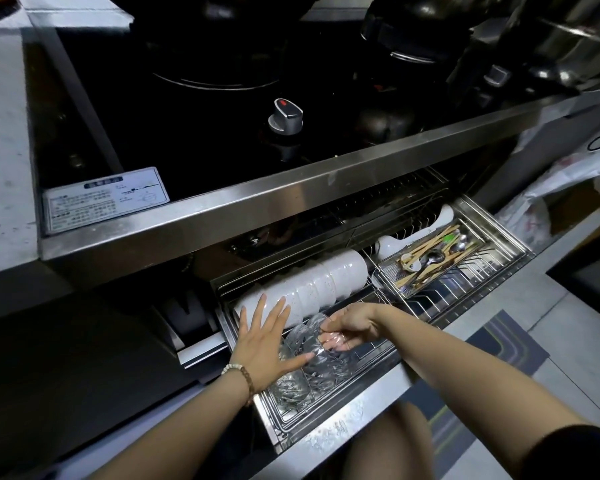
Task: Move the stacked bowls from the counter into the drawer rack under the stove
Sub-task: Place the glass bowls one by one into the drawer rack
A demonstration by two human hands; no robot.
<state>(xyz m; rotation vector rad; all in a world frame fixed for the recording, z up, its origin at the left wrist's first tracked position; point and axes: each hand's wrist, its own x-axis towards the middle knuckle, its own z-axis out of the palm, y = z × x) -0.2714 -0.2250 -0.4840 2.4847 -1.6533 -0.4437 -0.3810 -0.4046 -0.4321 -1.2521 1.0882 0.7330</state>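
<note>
The right hand (349, 327) pinches the rim of a clear ribbed glass bowl (317, 344) between thumb and fingers, while the left hand (269, 336) lies flat with fingers spread, its palm against the neighbouring glass bowls and its fingertips reaching the row of white ceramic bowls (302, 287). The glass bowls stand on edge in the front left of the pulled-out stainless steel drawer rack (440, 296), their row running from front left to back right. The white bowls lie nested on their side just behind, their long axis parallel to it. To the right sits a mesh cutlery tray (433, 258) with chopsticks and spoons. Above is the black glass stove (205, 133).
</note>
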